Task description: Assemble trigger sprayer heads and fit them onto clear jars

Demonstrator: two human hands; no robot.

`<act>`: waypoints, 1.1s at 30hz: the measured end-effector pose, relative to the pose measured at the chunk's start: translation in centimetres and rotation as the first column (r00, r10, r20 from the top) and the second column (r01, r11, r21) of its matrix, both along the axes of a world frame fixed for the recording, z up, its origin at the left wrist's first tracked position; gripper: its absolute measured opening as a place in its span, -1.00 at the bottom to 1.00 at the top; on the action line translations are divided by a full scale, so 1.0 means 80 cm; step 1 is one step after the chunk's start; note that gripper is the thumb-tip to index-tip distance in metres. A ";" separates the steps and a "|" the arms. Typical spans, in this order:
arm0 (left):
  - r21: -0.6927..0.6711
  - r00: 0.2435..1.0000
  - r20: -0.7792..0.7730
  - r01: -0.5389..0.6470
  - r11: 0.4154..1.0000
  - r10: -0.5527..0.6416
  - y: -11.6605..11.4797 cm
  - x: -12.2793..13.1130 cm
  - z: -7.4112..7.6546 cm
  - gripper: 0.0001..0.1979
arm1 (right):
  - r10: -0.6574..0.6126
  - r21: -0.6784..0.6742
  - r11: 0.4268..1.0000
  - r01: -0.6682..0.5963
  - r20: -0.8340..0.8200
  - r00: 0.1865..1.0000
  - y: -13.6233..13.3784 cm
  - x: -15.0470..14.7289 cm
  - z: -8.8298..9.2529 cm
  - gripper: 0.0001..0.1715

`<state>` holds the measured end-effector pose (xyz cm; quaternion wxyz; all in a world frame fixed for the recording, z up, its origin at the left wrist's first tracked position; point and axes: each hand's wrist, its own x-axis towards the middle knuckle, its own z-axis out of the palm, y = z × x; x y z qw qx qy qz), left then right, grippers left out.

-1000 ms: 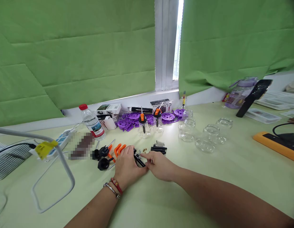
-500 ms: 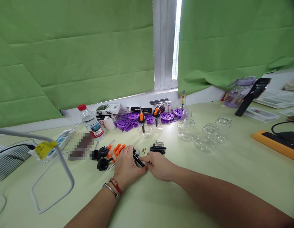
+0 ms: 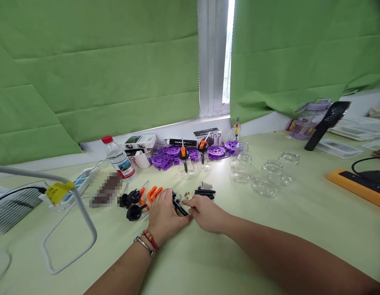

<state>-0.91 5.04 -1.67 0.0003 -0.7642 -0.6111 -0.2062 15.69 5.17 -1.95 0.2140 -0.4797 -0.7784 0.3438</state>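
Observation:
My left hand [image 3: 165, 215] is closed around a slim black part [image 3: 180, 206] that slants between my two hands. My right hand [image 3: 206, 213] is beside it, index finger extended toward the part and thumb bent under; whether anything is pinched there is hidden. Just beyond my fingers lie tiny brass pieces [image 3: 186, 194]. Black rods [image 3: 204, 192] and a metal spring [image 3: 206, 185] rest behind my right hand. Left of my left hand are orange hooked pieces [image 3: 153, 193] and round black pieces [image 3: 134, 212].
Glass jars [image 3: 265, 186] stand to the right. Two jars with black and orange tops [image 3: 184, 153], purple discs [image 3: 217, 152] and boxes line the back. A water bottle [image 3: 121, 163], power strip [image 3: 78, 189] and grey metal frame [image 3: 91, 229] are at left, an orange device [image 3: 358, 187] at right.
My right index finger has shifted very slightly along the black part. Otherwise, the view has moved a little and both hands keep nearly the same pose.

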 end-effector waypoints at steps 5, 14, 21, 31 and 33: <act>0.062 1.000 -0.024 0.007 0.998 -0.006 0.001 -0.003 -0.006 -0.22 | -0.030 0.010 1.000 0.030 0.038 0.999 0.001 0.001 -0.005 -0.50; 0.265 0.982 -0.177 0.104 0.959 -0.058 -0.013 -0.024 0.006 -0.08 | -0.165 0.182 0.976 0.118 0.275 0.947 0.003 0.004 0.003 -0.55; 0.253 0.983 -0.170 0.111 0.961 -0.068 -0.024 -0.026 0.017 -0.17 | -0.144 0.172 0.982 0.079 0.410 0.901 0.005 -0.010 0.003 -0.41; 0.218 0.987 -0.128 0.120 0.969 -0.093 -0.031 -0.031 0.021 -0.20 | -0.129 0.144 0.987 0.070 0.452 0.883 0.011 -0.019 -0.003 -0.35; 0.209 0.987 -0.129 0.122 0.970 -0.097 -0.031 -0.032 0.022 -0.21 | -0.110 0.147 0.988 0.046 0.465 0.878 0.010 -0.022 -0.002 -0.35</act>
